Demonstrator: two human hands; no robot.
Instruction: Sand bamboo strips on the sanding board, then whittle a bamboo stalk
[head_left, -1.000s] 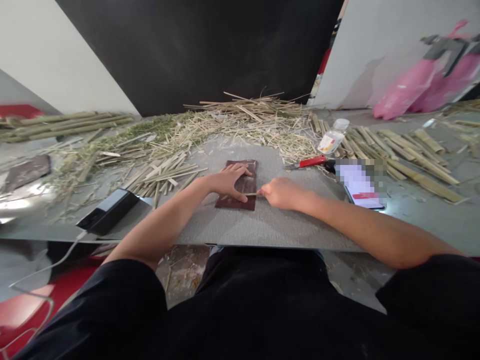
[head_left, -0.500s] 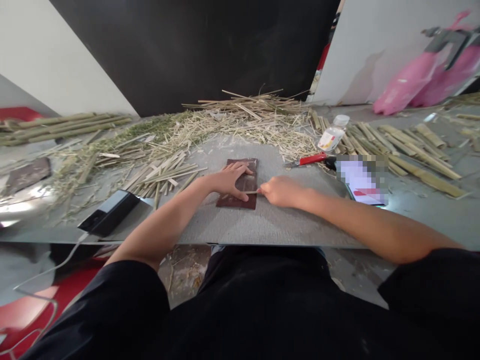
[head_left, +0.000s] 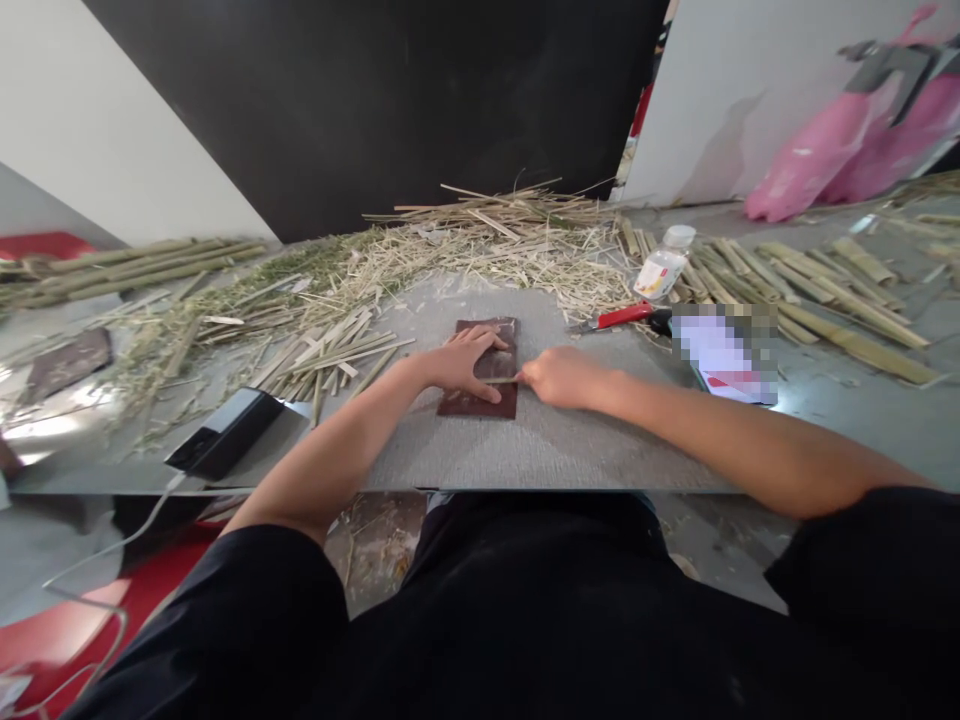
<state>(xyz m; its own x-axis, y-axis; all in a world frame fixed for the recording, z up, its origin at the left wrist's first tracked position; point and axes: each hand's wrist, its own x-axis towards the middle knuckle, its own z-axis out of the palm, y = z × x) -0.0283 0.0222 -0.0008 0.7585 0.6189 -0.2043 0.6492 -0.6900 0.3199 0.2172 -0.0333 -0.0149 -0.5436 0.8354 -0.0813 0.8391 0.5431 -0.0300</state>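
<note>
A brown rectangular sheet (head_left: pixel 506 404), perhaps leather, lies on the tabletop in front of me. My left hand (head_left: pixel 466 364) is spread flat over it, fingers apart, with the thumb pointing right. Between that thumb and the forefinger a thin bamboo strip (head_left: pixel 499 380) runs across the sheet. At the sheet's right edge my right hand (head_left: pixel 559 378) is closed, pinching the strip's right end. The strip's left end is hidden beneath my left hand.
Behind the sheet lies a heap of bamboo shavings (head_left: pixel 480 240). Split bamboo pieces (head_left: pixel 840 290), a white-capped bottle (head_left: pixel 664 262), a red-handled tool (head_left: pixel 624 316) and a lit phone (head_left: pixel 724 360) are on the right. A black box (head_left: pixel 225 435) with a cable stands left.
The camera view has shifted slightly. Both hands keep almost the same pose on the strip and sheet, and the strip now looks greener.
</note>
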